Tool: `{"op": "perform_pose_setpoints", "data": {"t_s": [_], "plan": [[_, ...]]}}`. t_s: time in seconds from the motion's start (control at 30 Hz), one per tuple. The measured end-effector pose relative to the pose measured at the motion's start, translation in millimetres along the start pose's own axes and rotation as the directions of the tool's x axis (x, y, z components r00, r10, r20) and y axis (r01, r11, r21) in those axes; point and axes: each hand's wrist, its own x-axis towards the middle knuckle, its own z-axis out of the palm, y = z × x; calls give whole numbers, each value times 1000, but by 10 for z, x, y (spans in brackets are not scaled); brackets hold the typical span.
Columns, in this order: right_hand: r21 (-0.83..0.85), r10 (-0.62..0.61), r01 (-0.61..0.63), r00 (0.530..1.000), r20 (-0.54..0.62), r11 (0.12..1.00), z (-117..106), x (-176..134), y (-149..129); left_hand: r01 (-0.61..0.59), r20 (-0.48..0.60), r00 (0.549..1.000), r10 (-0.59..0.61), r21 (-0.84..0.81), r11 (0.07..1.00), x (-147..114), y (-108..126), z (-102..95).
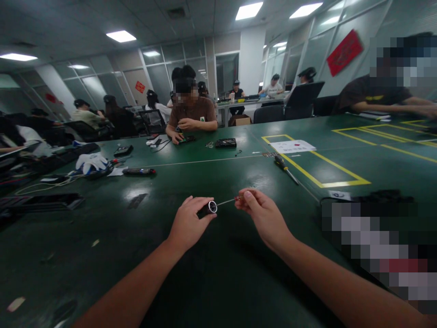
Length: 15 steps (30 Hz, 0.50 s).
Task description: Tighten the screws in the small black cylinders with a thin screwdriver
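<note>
My left hand [189, 223] is wrapped round a short black tube, shaped like a flashlight body, whose bright silver rim [212, 207] faces me and to the right. My right hand [261, 214] is closed in a pinch on one end of a thin, pale rod [226, 201], which may be a stiff wire. The rod's other end reaches the tube's rim; whether it goes inside, I cannot tell. Something small and reddish shows at my right fingertips, too small to name. Both hands are held above the green table [218, 282].
A yellow-and-black screwdriver [286, 168] lies beyond my right hand, near a white paper sheet [292, 146] and yellow tape lines. White gloves [91, 163], cables and a dark tool [139, 171] lie to the left. A co-worker [193, 111] works across the table; another sits at right.
</note>
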Motion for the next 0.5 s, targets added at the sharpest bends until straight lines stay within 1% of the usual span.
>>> {"op": "perform_pose_setpoints", "data": {"t_s": [0.17, 0.27, 0.33, 0.4, 0.5], "plan": [[-100, -41, 48, 997, 72, 994, -11, -31, -49, -2, -8, 1000, 2, 3, 1000, -5, -12, 6], [-61, -28, 37, 991, 133, 997, -1, -50, -99, 9, -5, 1000, -9, 10, 1000, -4, -21, 17], [-20, -18, 21, 989, 149, 1000, 15, -58, -124, 11, 9, 1000, -11, 19, 1000, 0, -21, 21], [-16, 3, -1, 992, 123, 1000, 30, -58, -131, 6, 13, 1000, -6, 24, 1000, 5, -18, 20], [32, 46, -48, 998, 35, 998, 41, -43, -90, 0, -8, 1000, 0, 19, 1000, 8, -12, 12]]}}
